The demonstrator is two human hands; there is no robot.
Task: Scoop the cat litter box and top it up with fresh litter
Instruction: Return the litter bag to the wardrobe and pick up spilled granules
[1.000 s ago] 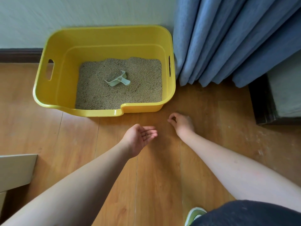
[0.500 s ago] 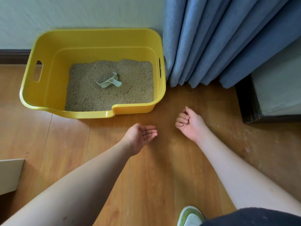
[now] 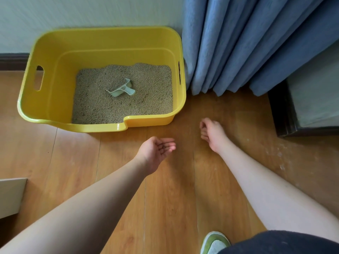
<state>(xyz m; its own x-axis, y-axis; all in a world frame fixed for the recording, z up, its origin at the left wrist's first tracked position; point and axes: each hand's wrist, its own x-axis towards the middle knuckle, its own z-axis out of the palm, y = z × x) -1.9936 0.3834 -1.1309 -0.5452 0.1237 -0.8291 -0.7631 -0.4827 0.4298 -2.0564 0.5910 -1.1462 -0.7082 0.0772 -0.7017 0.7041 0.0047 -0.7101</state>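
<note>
Two bare hands reach over the wooden floor (image 3: pixel 165 208), and much around them is cut off or unclear. At 5 o'clock only the toe of one green-and-white shoe (image 3: pixel 213 242) shows, the rest hidden under dark clothing (image 3: pixel 284 242). At 9 o'clock a pale panel (image 3: pixel 11 195) is cropped by the frame edge, and at 3 o'clock a dark-framed piece of furniture (image 3: pixel 282 114) is only partly in view. The left hand (image 3: pixel 157 150) lies palm up near the centre, fingers relaxed and slightly cupped, with a few small dark grains (image 3: pixel 163 147) on them; they are too small to identify. The right hand (image 3: pixel 212 133), just toward 3 o'clock of it and apart from it, has its fingers curled inward; whether they pinch anything cannot be told. One yellow litter box (image 3: pixel 45 99) stands toward 11 o'clock against the wall (image 3: pixel 91 13), its near edge notched low. Inside, one layer of beige litter (image 3: pixel 146 99) covers the bottom, and one pale green scoop (image 3: pixel 121 89) lies on it near the middle, partly sunk in. At 1 o'clock one blue curtain (image 3: pixel 247 43) hangs in folds, touching the box's right side.
</note>
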